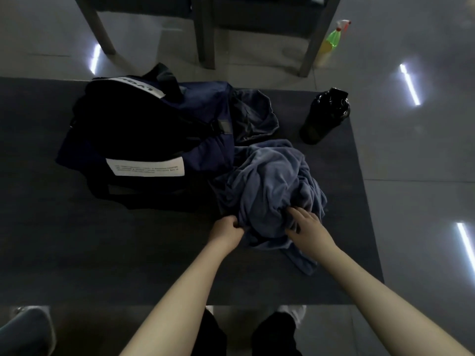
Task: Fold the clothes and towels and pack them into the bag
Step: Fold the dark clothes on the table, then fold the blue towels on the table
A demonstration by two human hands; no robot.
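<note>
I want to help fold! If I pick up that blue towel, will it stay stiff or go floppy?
Probably floppy: the blue towel lies in a crumpled heap of folds and bunches where the left hand grips it. Lifted, it would likely sag and dangle. It looks plush, so probably not slippery.
</note>
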